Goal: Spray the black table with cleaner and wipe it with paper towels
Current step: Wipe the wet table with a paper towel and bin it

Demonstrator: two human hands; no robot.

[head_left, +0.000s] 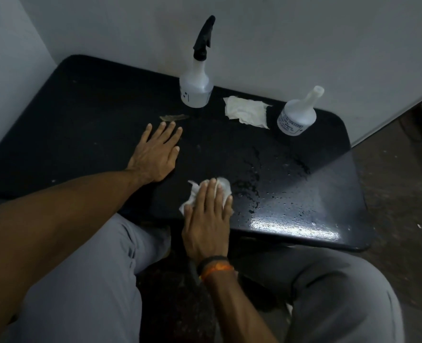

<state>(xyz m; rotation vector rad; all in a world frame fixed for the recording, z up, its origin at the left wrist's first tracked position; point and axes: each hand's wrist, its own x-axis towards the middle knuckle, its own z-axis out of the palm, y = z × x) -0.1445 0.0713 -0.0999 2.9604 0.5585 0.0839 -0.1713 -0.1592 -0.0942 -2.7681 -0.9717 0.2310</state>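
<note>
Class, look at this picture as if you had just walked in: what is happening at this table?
A seated person is cleaning a black table. The right hand presses a crumpled paper towel flat near the front edge, beside spray droplets not yet wiped. The left hand lies open, flat on the table. At the back stand a spray bottle, a second bottle without a sprayer and a spare towel.
</note>
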